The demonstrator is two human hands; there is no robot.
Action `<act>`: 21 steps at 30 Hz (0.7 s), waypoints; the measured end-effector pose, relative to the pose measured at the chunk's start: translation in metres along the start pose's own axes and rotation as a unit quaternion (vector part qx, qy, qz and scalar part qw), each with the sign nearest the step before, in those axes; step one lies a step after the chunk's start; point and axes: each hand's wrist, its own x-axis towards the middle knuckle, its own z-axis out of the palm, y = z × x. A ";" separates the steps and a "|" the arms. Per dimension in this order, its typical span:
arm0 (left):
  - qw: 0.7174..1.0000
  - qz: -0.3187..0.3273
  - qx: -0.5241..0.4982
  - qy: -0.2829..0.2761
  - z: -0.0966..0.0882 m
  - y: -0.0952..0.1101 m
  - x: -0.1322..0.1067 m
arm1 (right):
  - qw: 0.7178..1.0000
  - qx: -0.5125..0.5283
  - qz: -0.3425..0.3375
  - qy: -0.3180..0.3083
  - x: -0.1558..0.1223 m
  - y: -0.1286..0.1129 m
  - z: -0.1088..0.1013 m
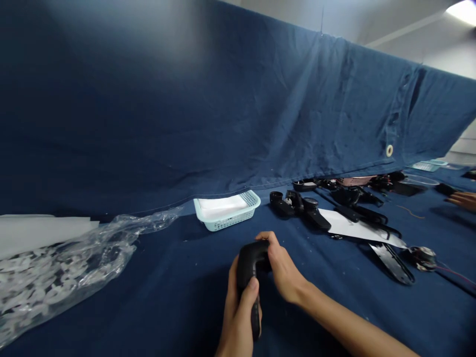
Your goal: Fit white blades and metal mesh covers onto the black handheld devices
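From my remote seat I have the black curved part [244, 263] above the blue cloth [167, 297], left hand [238, 310] wrapped round its long leg, right hand [282, 270] closed on the bent end; I judge it light, stiff, slightly slippery, best held along that leg

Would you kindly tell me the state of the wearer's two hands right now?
Left hand: closed around the long section of the black curved part.
Right hand: closed on its bent upper end.
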 end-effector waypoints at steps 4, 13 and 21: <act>0.994 -0.061 -0.095 -0.002 0.004 0.003 0.002 | 0.995 -0.067 -0.066 -0.023 -0.001 0.003 -0.010; 0.974 -0.139 -0.178 -0.022 -0.006 0.000 0.011 | 0.988 -0.085 -0.101 -0.080 0.001 -0.003 -0.024; 0.954 -0.203 -0.219 -0.029 -0.007 0.003 0.013 | 0.975 -0.090 -0.129 -0.156 0.004 -0.011 -0.040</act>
